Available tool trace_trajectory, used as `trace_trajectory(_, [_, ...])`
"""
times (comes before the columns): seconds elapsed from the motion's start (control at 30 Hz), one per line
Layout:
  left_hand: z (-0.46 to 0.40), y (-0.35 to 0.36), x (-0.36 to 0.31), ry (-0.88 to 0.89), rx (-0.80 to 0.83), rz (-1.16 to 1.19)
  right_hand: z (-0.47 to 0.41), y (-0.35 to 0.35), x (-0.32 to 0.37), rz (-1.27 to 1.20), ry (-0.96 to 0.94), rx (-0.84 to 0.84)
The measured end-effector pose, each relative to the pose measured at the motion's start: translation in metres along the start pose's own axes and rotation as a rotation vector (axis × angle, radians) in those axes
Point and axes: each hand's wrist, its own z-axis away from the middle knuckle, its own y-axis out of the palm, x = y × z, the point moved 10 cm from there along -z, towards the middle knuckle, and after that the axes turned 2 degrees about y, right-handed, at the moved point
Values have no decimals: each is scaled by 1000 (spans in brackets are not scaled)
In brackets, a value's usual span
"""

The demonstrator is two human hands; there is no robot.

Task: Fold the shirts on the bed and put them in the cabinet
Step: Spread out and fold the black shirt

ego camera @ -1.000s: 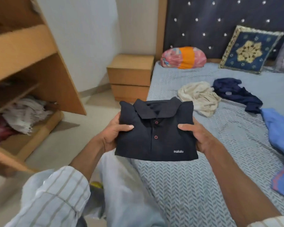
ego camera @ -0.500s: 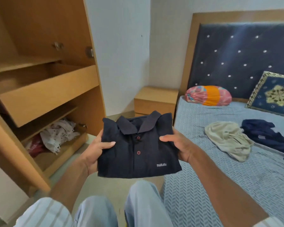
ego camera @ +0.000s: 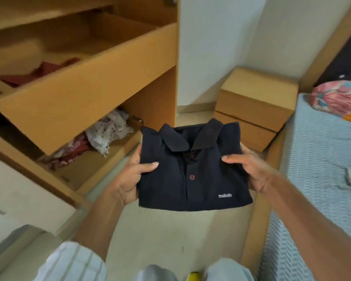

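A folded dark navy polo shirt (ego camera: 193, 175) with dark red buttons and a small white logo is held flat in the air over the floor. My left hand (ego camera: 133, 177) grips its left edge, thumb on top. My right hand (ego camera: 249, 169) grips its right edge the same way. The wooden cabinet (ego camera: 156, 94) stands open to the left, with a pulled-out drawer (ego camera: 73, 94) at about shirt height and a lower shelf beneath it. The bed (ego camera: 320, 159) with its blue patterned sheet lies along the right.
Red cloth (ego camera: 39, 72) lies in the drawer. White lacy fabric (ego camera: 107, 130) and red patterned fabric (ego camera: 73, 151) sit on the lower shelf. A wooden nightstand (ego camera: 255, 106) stands behind the shirt. A colourful bolster (ego camera: 338, 100) lies at the bed's head.
The view has turned left from the bed toward the cabinet, and the shirt in both hands now sits closer to the open drawer. The loose clothes on the bed have left the view.
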Motion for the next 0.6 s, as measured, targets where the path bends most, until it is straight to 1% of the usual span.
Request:
trace_trajectory(0.07, [4, -8, -19, -47, -34, 36, -5, 21, 15, -6, 54, 22])
trace_trajectory(0.13, [14, -14, -52, -92, -70, 66, -2, 41, 45, -12, 104, 26])
trace_trajectory(0.2, [29, -6, -86, -124, -70, 87, 12, 61, 75, -22, 132, 36])
trace_trajectory(0.3, [61, 9, -147, -185, -87, 76, 44, 96, 130, -3, 188, 95])
trace_trajectory(0.43, [89, 28, -225, -177, -79, 57, 73, 131, 198, 7, 236, 153])
trace_trajectory(0.53, [100, 32, -271, -147, -94, 49, 82, 156, 235, 23, 261, 214])
trace_trajectory(0.6, [100, 31, -288, -147, -107, 51, 79, 166, 251, 29, 270, 234])
